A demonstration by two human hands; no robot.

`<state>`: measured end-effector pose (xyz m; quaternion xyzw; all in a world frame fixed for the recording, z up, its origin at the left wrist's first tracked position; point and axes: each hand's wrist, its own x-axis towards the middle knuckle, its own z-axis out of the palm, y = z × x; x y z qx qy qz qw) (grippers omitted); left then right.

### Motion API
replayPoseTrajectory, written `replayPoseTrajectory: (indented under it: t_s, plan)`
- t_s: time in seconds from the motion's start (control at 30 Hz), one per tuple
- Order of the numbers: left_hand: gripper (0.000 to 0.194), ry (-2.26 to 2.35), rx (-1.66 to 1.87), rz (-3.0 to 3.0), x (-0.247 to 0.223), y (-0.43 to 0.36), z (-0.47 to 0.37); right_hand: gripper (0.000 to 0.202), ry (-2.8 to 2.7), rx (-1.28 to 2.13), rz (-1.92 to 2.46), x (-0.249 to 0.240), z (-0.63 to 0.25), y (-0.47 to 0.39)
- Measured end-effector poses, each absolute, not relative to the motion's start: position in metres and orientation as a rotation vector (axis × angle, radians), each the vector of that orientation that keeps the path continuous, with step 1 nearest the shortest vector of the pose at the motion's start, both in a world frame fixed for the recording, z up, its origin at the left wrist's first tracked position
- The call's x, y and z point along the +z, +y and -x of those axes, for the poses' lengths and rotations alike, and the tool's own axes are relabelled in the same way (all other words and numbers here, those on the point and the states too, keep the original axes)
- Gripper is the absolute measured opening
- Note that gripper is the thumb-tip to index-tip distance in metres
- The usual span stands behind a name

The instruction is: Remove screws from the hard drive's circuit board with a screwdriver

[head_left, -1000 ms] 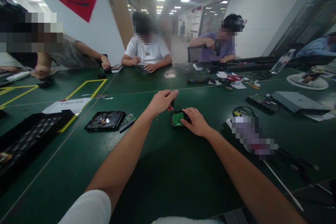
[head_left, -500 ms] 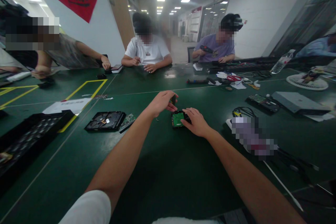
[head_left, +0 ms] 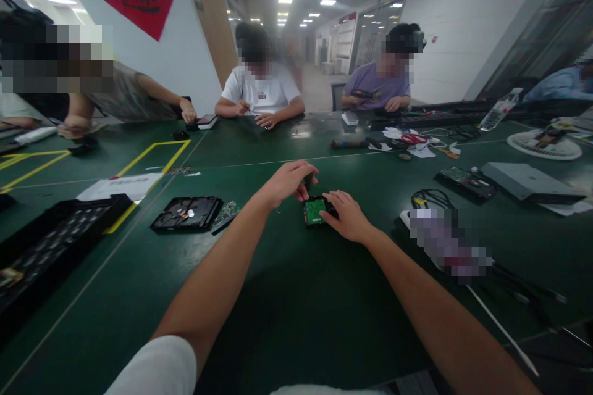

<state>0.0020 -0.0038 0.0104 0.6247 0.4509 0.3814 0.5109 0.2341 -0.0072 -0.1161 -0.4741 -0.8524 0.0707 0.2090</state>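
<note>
Right hand (head_left: 345, 216): closed on a hard drive (head_left: 315, 211), thumb against its green board, fingers over its right side. Left hand (head_left: 293, 182): fingers curled at the drive's upper-left corner, a dark patch between thumb and fingers — whether they close on anything cannot be told. The drive lies board-up at the centre of the frame, on a green tabletop (head_left: 278, 302).

Lower right: one white cable (head_left: 503, 330), running diagonally; above it, one item blurred by pixels, with a coil of dark cable (head_left: 430, 197) just beyond. Left edge: one long black tray (head_left: 113, 202), ribbed inside. Left of centre: one open black drive casing (head_left: 201, 213), a small circuit board (head_left: 228, 213) beside its right end. Beyond the casing, to the left: one printed white sheet (head_left: 115, 186).

Right side: a second drive (head_left: 466, 182), green board upward, near one flat grey box (head_left: 532, 182). Farther: red-handled scissors (head_left: 414, 137) among paper scraps; one clear bottle (head_left: 500, 110), tilted, upper right. Far side of the table: seated co-workers — one in a white shirt (head_left: 262, 91), one in purple (head_left: 373, 83).
</note>
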Motion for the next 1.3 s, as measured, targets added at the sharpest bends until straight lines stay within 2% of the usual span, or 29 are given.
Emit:
replayPoseTrajectory:
  t_s: [0.3, 0.47, 0.63, 0.83, 1.17, 1.3]
  plan:
    - [0.023, 1.189, 1.058, -1.504, 0.0071, 0.0000, -0.0004, 0.062, -2.369, 0.186, 1.315, -0.1141, -0.2327, -0.0092]
    - [0.020, 1.090, 1.058, -1.433, 0.0062, 0.0004, -0.0016, 0.062, -2.369, 0.174, 1.316, -0.1157, -0.2331, -0.0087]
    - [0.025, 1.043, 1.045, -1.341, 0.0083, 0.0006, -0.0001, 0.062, -2.371, 0.198, 1.323, -0.1142, -0.2328, -0.0089]
    - [0.017, 1.130, 1.057, -1.428, 0.0070, 0.0033, 0.0027, 0.062, -2.369, 0.198, 1.315, -0.1145, -0.2332, -0.0090]
    - [0.041, 1.267, 1.054, -1.727, 0.0049, 0.0001, 0.0004, 0.061, -2.369, 0.197, 1.321, -0.1150, -0.2339, -0.0084]
    - [0.041, 1.269, 1.049, -1.740, 0.0048, 0.0000, 0.0005, 0.061, -2.365, 0.197, 1.327, -0.1160, -0.2334, -0.0076]
